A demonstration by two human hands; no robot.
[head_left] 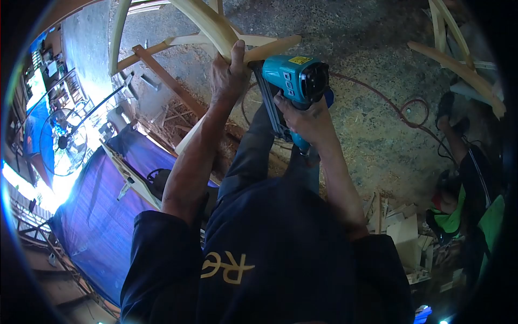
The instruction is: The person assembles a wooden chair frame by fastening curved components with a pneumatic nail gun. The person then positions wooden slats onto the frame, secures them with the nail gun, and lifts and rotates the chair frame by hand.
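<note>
My right hand (308, 123) is wrapped round the handle of a teal and black nail gun (286, 75), with a yellow label on its top. The nail gun's nose points left and lies against or very close to a wooden joint beside my left hand; the exact contact is hidden. My left hand (229, 75) grips a curved pale wooden frame (208, 21) at the joint, thumb pointing up. From that joint a short pointed wooden arm (275, 47) reaches right, over the floor.
A red air hose (372, 97) loops over the concrete floor on the right. Another wooden frame (453, 65) stands at upper right, near a seated person (475, 173). Wood offcuts (404, 237) lie at lower right. A blue tarp (102, 216) and a fan (63, 141) are at left.
</note>
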